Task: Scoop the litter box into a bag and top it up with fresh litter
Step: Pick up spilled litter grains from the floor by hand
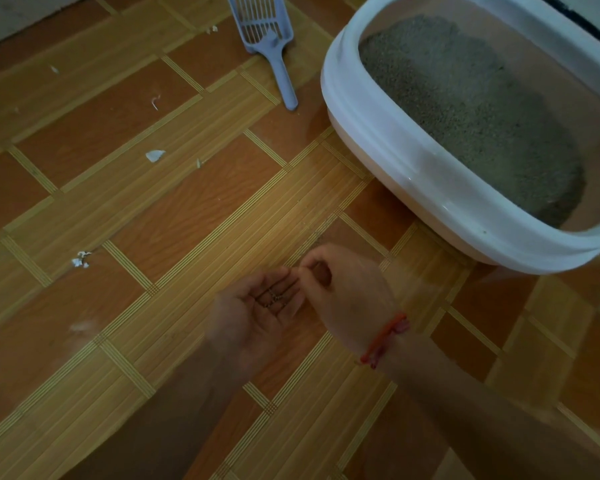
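Observation:
A white-rimmed litter box (388,133) stands on the floor at the upper right, filled with grey-brown litter (471,116). A grey-blue slotted scoop (267,39) lies on the floor left of the box, handle toward me. My left hand (253,317) is held palm up above the floor, fingers relaxed, with a few dark litter grains (274,296) lying in the palm. My right hand (343,289) hovers just right of it with thumb and forefinger pinched together at the left fingertips; whether a grain is between them I cannot tell. A red string bracelet (385,337) circles the right wrist.
The floor (187,220) is wood-patterned vinyl in brown and tan blocks. Small white scraps (155,155) lie scattered over its left part. A pale wall base (21,19) runs along the upper left corner.

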A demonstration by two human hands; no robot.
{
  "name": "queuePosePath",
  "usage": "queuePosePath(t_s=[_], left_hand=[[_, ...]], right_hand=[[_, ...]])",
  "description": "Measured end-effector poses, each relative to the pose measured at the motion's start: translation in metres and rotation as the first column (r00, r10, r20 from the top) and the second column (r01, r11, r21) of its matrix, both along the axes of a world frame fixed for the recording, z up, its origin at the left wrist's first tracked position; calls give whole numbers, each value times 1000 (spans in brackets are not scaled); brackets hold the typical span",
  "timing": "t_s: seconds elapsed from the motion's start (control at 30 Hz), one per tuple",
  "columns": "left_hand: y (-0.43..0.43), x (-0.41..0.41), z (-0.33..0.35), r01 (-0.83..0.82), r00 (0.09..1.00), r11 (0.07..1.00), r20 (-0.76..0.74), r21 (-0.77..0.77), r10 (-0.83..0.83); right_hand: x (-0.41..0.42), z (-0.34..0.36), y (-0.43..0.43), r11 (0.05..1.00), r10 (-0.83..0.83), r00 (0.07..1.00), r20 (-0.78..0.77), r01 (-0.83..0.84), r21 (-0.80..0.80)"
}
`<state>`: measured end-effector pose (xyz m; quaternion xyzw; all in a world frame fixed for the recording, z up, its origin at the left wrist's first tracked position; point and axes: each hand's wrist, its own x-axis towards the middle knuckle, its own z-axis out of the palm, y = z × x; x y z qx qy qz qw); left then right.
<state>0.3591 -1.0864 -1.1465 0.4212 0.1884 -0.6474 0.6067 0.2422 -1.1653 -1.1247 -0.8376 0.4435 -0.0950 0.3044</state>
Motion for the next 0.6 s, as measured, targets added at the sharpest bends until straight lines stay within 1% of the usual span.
queuePosePath(t_s=[0.07,0.2,0.3,0.43,0.6], left_hand=[[0,-1,0,16,1000,1000,27,-11,-15],[0,-1,2,50,997,999,57,-22,-48],[0,0,3,56,997,998,55,-18,-55],[0,0,5,42,998,999,52,-20,-41],[1,0,5,25,1000,999,14,-44,-25]], right_hand=[[0,0,8,999,25,1000,13,-26,28],[0,-1,14,997,43,999,-12,-42,72],[0,0,17,994,62,998,-1,-62,88],[-1,-1,19,993,101,995,-9,-101,62],[-3,-5,20,983,168,986,24,-169,77]])
